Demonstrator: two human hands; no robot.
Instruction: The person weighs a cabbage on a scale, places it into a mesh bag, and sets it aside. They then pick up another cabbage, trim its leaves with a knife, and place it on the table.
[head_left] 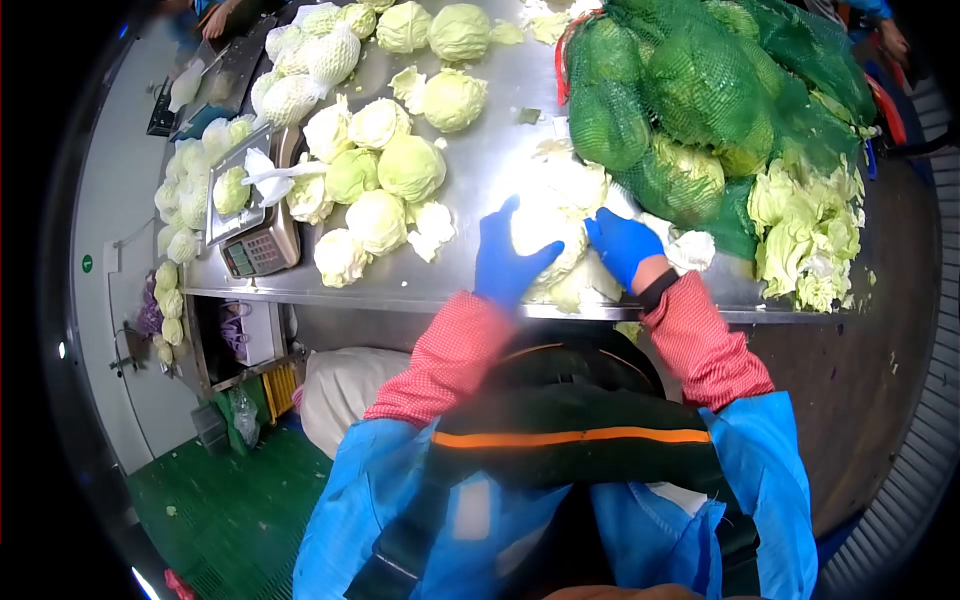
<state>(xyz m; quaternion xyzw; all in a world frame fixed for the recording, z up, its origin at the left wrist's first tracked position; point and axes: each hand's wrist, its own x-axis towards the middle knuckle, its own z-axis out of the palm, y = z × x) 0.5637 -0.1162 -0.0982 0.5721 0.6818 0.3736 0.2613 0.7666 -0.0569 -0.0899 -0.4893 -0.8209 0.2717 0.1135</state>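
A pale cabbage (537, 222), washed out by glare, rests near the front edge of the steel table (470, 285) in front of me. My left hand (508, 257), in a blue glove, cups its left side with the thumb apart from the fingers. From the right, my right hand (625, 248), also blue-gloved, grips the cabbage's leafy side with curled fingers. Loose pale leaves (585, 285) lie beneath and between both hands. White leaf pieces (690, 250) lie just right of my right wrist.
Trimmed cabbages (378, 222) are grouped at left, beside a scale (262, 250) bearing one wrapped cabbage. Green net sacks of cabbages (700, 100) fill the back right, with a leaf heap (808, 235) by the right edge. Other people's hands (893, 40) show at the far corners.
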